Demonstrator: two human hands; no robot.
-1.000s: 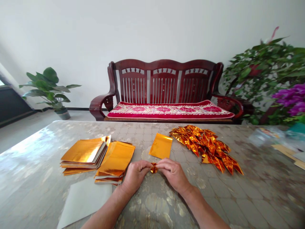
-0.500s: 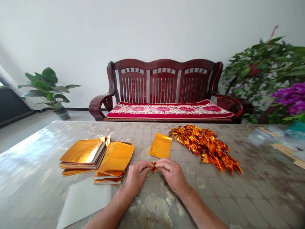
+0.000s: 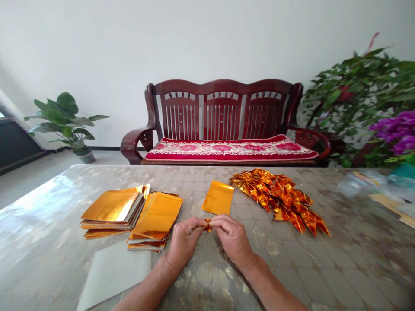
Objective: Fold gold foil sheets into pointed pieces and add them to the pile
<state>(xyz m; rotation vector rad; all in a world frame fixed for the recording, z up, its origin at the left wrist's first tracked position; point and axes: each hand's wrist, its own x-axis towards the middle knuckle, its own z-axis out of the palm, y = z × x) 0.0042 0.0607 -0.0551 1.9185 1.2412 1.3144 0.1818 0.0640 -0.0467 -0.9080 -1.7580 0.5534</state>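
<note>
Between my two hands is a small folded piece of gold foil paper (image 3: pixel 208 224), mostly hidden by the fingers. My left hand (image 3: pixel 185 236) pinches its left end, and my right hand (image 3: pixel 234 237) pinches the right end. Just beyond the fingertips lies a flat gold foil sheet (image 3: pixel 218 198). To the right spreads a pile of folded gold foil pieces (image 3: pixel 279 194) with pointed ends. Left of my hands are two stacks of foil sheets, a farther stack (image 3: pixel 110 206) and a nearer stack (image 3: pixel 157 216).
A pale grey sheet (image 3: pixel 116 270) lies beside my left forearm on the patterned table (image 3: pixel 292 276). Clear plastic bags (image 3: pixel 361 183) and brown card (image 3: pixel 389 205) sit at the right edge. Behind the table stand a wooden bench (image 3: pixel 220 112) and potted plants.
Both hands stay pinched on the small folded foil piece, which has shifted very slightly left and up. The stacks, the loose sheet and the pile look the same.
</note>
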